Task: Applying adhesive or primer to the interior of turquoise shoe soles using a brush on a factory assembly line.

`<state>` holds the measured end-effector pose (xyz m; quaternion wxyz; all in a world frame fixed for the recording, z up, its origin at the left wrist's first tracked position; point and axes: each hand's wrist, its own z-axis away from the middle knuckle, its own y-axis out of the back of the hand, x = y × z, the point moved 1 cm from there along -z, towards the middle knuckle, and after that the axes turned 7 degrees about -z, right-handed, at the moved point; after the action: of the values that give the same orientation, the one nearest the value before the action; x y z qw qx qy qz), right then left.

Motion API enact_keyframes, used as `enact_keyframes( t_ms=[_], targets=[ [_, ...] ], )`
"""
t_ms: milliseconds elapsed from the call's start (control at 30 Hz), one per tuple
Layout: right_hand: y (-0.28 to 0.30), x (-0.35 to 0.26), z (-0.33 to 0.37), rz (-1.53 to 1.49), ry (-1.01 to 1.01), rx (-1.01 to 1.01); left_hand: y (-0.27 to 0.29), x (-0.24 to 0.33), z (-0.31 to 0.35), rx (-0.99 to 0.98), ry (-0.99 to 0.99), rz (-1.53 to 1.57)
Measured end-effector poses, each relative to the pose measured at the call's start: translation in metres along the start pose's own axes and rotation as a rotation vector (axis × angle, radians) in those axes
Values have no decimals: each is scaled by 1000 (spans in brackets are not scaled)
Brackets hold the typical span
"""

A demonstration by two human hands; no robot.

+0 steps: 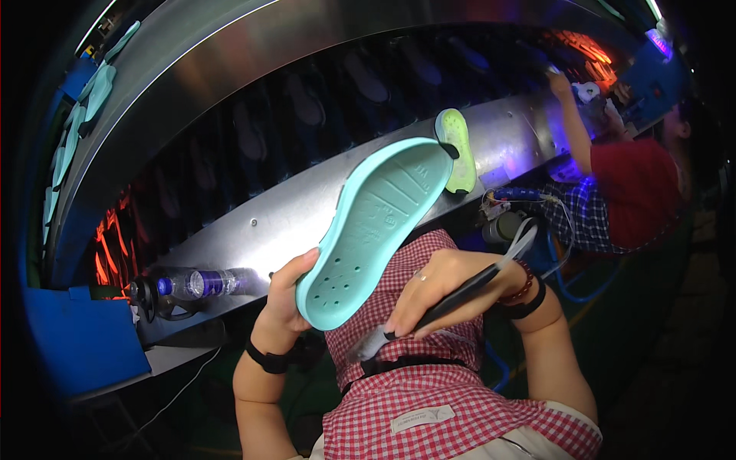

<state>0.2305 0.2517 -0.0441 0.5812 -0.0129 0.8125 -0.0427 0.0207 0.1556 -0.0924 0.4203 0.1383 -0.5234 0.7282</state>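
My left hand (287,295) is closed on the heel end of a turquoise shoe sole (376,222). The sole is tilted up in front of me, its moulded inner face with small round holes toward me. In my right hand (448,284) is a slim brush (464,290) with a black handle, its pale, blurred tip pointing down to the left beside the sole. The brush tip is apart from the sole. A pale green sole (455,149) with dark ends rests on the metal ledge (299,192) beyond.
Past the ledge runs a dark row of soles (307,100) under a curved metal hood (207,61), with glowing orange heaters (113,245) at its ends. A water bottle (207,284) lies at the left. More turquoise soles (98,92) stand far left. A co-worker (636,184) works at right.
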Motion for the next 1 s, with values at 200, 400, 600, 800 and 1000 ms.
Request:
enact_keyframes(
  t_ms=[200,400,600,800,1000],
  targets=[
    [13,-2,-2,109,-41,-21,-21,17,8,-87,101,-315],
    [26,-14,1,175,-43,103,-6,17,21,15,119,-213],
    [26,-8,17,175,-14,169,17,19,41,74,-6,-122],
    [11,6,16,259,44,277,11,26,54,28,-105,-312],
    [-3,-19,5,247,171,419,40,-6,21,133,-472,228]
  ],
)
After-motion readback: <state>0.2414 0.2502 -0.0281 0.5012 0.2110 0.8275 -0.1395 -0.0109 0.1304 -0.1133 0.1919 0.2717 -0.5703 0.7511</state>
